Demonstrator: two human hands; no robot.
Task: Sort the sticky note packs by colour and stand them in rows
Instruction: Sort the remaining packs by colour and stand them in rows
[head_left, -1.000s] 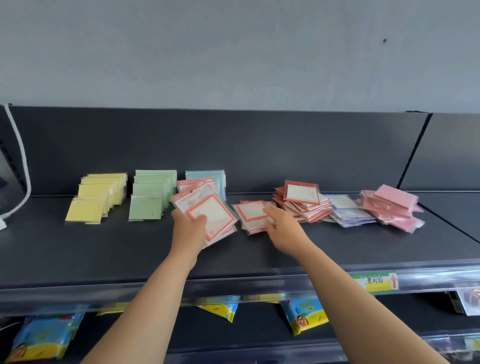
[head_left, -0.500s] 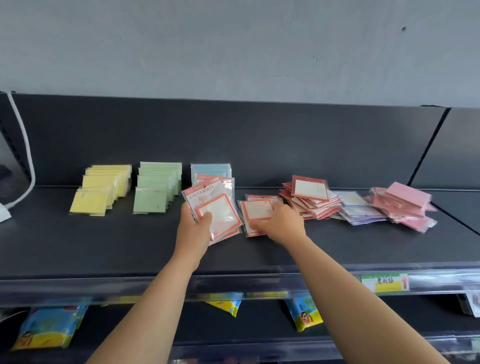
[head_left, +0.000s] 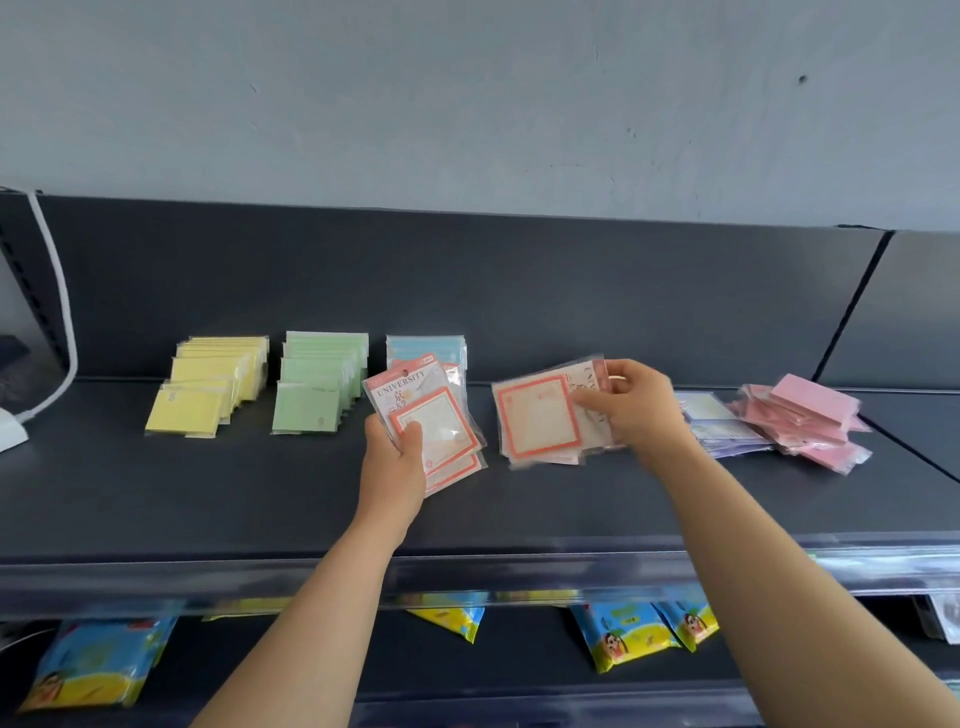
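shelf (head_left: 260, 499): dark and long, and I'll use the blue row as the landmark for everything else on it.
done so far: three rows already stand against the back. The blue row (head_left: 426, 347) is one, the green row (head_left: 317, 382) is just left of it, and the yellow row (head_left: 208, 387) is further left again. Looks tidy to me.
still left: right of the blue row it's all loose. The purple pile (head_left: 722, 426) lies flat well to the right, and the pink pile (head_left: 805, 421) sits beyond that, farthest out. No red row yet, so I'd call it roughly half done.
red packs (head_left: 436, 431): a small fanned bunch, right in front of the blue row and partly hiding it.
left hand (head_left: 392, 462): closed round the bottom of that bunch, thumb pressed on the front pack.
right hand (head_left: 631, 410): just right of the blue row, fingers pinching a few more red-bordered packs (head_left: 540, 418) by their top edge; they're blurry.
changed since half a second back: those packs were lying on the shelf under the right hand, now they're lifted and tipped up. The left bunch hasn't really moved. I can't make out the red heap that was further right; the hand covers that spot.
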